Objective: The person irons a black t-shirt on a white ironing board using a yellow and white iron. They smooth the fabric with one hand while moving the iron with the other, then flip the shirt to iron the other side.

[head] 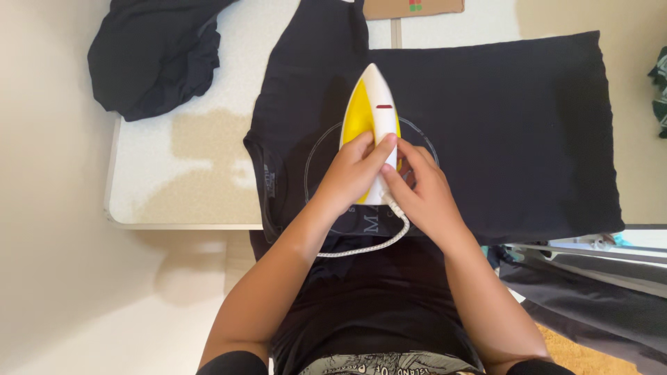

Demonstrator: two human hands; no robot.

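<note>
A yellow and white iron (372, 111) rests flat on a black T-shirt (514, 132) with a pale round print, its tip pointing away from me. My left hand (353, 173) wraps around the iron's handle. My right hand (424, 191) touches the rear of the handle, fingers beside the left hand's. A white coiled cord (375, 243) loops from the iron's back under my wrists. The shirt lies spread over a white ironing surface (180, 173), its lower part hanging off the near edge.
A crumpled dark garment (156, 59) lies at the board's far left corner. A brown cardboard piece (413, 7) sits at the far edge. Dark fabric and a rack (590, 271) are at the lower right, above an orange rug (577, 354). Pale floor lies left.
</note>
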